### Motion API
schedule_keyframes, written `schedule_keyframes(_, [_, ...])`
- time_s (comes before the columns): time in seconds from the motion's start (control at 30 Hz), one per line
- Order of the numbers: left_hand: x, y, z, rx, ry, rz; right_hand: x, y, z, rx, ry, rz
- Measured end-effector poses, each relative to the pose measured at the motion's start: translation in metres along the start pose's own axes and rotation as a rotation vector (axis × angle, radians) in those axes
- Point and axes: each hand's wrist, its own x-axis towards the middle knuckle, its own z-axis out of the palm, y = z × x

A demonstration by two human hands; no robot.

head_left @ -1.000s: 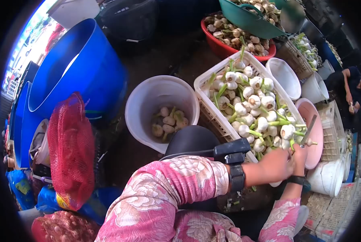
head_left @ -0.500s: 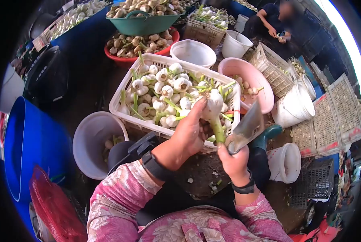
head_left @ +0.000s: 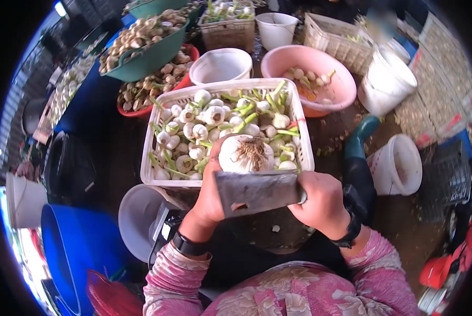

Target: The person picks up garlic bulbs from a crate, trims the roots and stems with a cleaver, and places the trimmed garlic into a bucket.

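A large garlic bulb (head_left: 246, 153) is held in my left hand (head_left: 209, 184), its brown root end facing up toward me. My right hand (head_left: 321, 203) is closed around the handle of a broad cleaver (head_left: 259, 194), whose blade lies flat across the near side of the bulb, just below the roots. Behind the bulb stands a white plastic crate (head_left: 227, 86) full of white garlic bulbs (head_left: 215, 116) with green stems. The bulb's stem is hidden behind the blade and my hand.
A pink basin (head_left: 341, 79) with a few bulbs stands behind right, beside white buckets (head_left: 386, 79). Garlic fills a green basin (head_left: 157, 60) and a red basin (head_left: 191, 79) at back left. A blue barrel (head_left: 70, 247) is at near left, a white tub (head_left: 141, 221) beside the crate.
The bulb has turned from stem toward me to root end up. The cleaver has swung from upright at the right to lie across it. The view has shifted.
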Motion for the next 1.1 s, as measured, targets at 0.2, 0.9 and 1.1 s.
schedule_keyframes(0.2, [-0.006, -0.014, 0.015, -0.447, 0.043, -0.154, -0.007, -0.007, -0.013, 0.047, -0.068, -0.064])
schedule_keyframes(0.9, [-0.019, -0.013, 0.007, 0.292, -0.303, -0.332, -0.060, 0.041, 0.024, 0.267, -0.049, 0.175])
schedule_keyframes(1.1, [-0.005, -0.004, 0.020, 0.351, -0.348, -0.476, -0.064, 0.031, 0.015, 0.233, -0.087, 0.330])
